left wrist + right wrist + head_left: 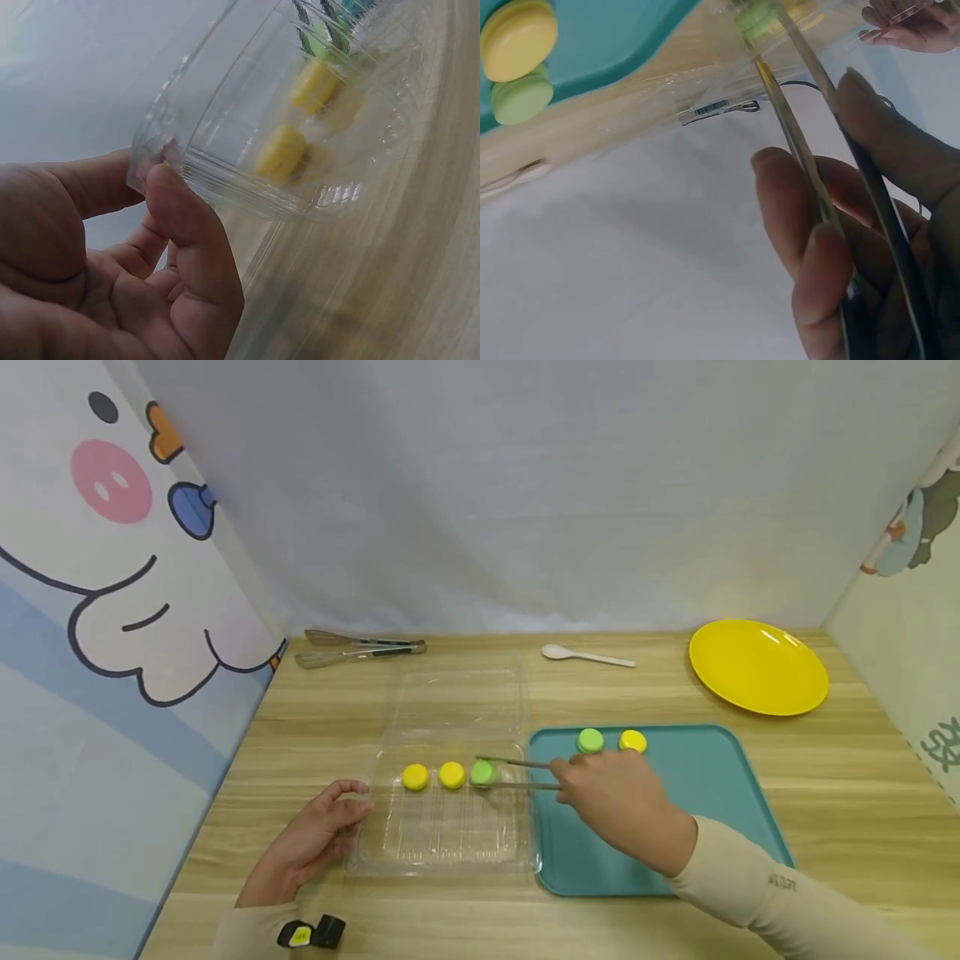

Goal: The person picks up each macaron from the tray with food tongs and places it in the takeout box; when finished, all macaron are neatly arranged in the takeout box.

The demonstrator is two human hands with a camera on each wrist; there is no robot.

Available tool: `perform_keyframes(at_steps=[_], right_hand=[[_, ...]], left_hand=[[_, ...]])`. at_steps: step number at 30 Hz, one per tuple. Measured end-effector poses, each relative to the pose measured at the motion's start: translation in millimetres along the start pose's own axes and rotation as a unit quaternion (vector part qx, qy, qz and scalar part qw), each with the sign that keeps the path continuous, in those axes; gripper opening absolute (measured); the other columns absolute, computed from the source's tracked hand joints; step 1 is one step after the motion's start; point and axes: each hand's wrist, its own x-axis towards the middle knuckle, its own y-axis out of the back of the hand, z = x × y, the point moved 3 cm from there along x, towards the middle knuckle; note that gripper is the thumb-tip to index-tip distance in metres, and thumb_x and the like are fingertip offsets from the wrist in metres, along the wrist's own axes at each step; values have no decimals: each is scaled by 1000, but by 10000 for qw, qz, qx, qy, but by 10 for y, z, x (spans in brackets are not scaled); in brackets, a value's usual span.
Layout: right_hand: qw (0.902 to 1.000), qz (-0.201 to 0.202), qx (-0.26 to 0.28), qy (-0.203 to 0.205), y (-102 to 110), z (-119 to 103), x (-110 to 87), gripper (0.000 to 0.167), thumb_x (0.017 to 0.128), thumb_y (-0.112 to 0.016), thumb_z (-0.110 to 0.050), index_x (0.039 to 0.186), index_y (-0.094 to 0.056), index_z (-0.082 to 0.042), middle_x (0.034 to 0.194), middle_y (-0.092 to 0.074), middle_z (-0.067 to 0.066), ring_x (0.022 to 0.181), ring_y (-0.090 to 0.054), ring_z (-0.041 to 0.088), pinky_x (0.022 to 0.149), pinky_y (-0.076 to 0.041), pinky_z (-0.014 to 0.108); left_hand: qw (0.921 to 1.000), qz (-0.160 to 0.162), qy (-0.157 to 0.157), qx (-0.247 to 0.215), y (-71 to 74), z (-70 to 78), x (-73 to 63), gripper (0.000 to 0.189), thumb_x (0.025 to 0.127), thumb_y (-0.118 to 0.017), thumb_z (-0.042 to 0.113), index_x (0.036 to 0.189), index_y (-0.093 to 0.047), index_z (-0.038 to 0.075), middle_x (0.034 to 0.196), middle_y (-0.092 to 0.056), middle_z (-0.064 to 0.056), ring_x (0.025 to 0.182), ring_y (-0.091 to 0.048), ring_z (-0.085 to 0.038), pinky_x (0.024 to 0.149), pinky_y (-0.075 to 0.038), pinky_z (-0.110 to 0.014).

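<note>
My right hand [615, 802] holds a pair of metal tongs [521, 786], fingers and thumb on opposite arms in the right wrist view. The tong tips stand at either side of a green macaron [483, 772], over the right part of a clear plastic box [450, 866]. Two yellow macarons, one on the left [415, 777] and another beside it [452, 776], sit in a row with it inside the box. With thumb and index finger, my left hand [187, 247] pinches the box's left rim. The box's clear lid [457, 702] lies folded back behind it.
On the teal tray [720, 810] to the right are a green macaron [590, 741] and a yellow macaron [632, 741]. Farther back lie other tongs [363, 649], a white spoon [588, 655] and a yellow plate [757, 667]. A pale curtain [487, 510] borders the table's back edge.
</note>
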Motion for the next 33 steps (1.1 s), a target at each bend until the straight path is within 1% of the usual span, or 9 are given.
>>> perform_keyframes(at_steps=[4, 8, 12, 15, 20, 24, 27, 30, 33], right_hand=[[10000, -20, 21, 8, 19, -25, 5, 38, 69, -93, -29, 74, -59, -12, 58, -52, -2, 44, -50, 12, 34, -36, 24], [9999, -55, 123, 8, 7, -33, 6, 37, 68, -94, -28, 75, -61, -11, 59, -54, -2, 45, -52, 12, 35, -37, 24], [9998, -106, 119, -121, -12, -28, 2, 38, 68, -94, -31, 78, -64, -11, 61, -57, -2, 44, -52, 13, 34, -38, 26], [9995, -179, 137, -235, -23, -7, -29, 39, 69, -93, -34, 82, -64, -11, 61, -57, -3, 44, -52, 13, 34, -37, 27], [9969, -210, 594, -469, -53, 70, -125, 38, 73, -91, -33, 91, -65, -12, 61, -57, -6, 45, -49, 9, 35, -37, 26], [9926, 24, 1046, -613, -75, 123, -178, 38, 73, -91, -27, 99, -69, -12, 61, -61, -6, 43, -44, 5, 34, -35, 24], [9902, 128, 1241, -630, -88, 153, -222, 38, 73, -90, -19, 104, -68, -10, 64, -63, -6, 43, -40, 4, 35, -34, 23], [9879, 98, 1380, -706, -103, 179, -273, 38, 73, -84, -12, 106, -67, -8, 69, -65, -4, 45, -40, 4, 36, -36, 24], [9857, 70, 1484, -798, -116, 201, -324, 38, 72, -79, -9, 108, -66, -6, 75, -68, -1, 49, -47, 5, 39, -37, 24]], left_hand=[[10000, -18, -35, 4, -1, 5, -9, 22, 103, -58, 14, 121, -45, 13, 85, -54, 3, 65, -49, -7, 55, -45, -19], [10000, -28, 15, -15, 5, 9, -19, 21, 103, -58, 14, 121, -46, 13, 86, -55, 4, 68, -49, -7, 57, -46, -19], [10000, 5, 59, -45, 7, 9, -28, 23, 103, -59, 14, 122, -46, 12, 86, -55, 5, 70, -49, -6, 57, -46, -19], [10000, 13, 40, -58, 1, 13, -28, 24, 103, -59, 14, 123, -45, 11, 85, -55, 5, 68, -49, -6, 56, -45, -19], [10000, -4, -22, -38, 3, 7, -7, 23, 103, -59, 14, 121, -46, 12, 84, -55, 4, 65, -49, -7, 55, -45, -19], [10000, 27, -57, -18, 7, 9, 8, 22, 103, -59, 13, 120, -46, 13, 84, -55, 4, 67, -50, -7, 56, -46, -19], [10000, 29, -55, -18, -1, 6, 12, 21, 103, -58, 12, 120, -46, 12, 83, -55, 4, 67, -50, -7, 56, -46, -19], [10000, 21, -46, -18, -6, 2, 11, 21, 103, -57, 11, 120, -46, 12, 82, -55, 4, 66, -50, -7, 56, -46, -19], [10000, 28, -57, -23, -7, 5, 8, 21, 102, -58, 11, 119, -46, 12, 83, -55, 4, 65, -50, -7, 56, -46, -19]])
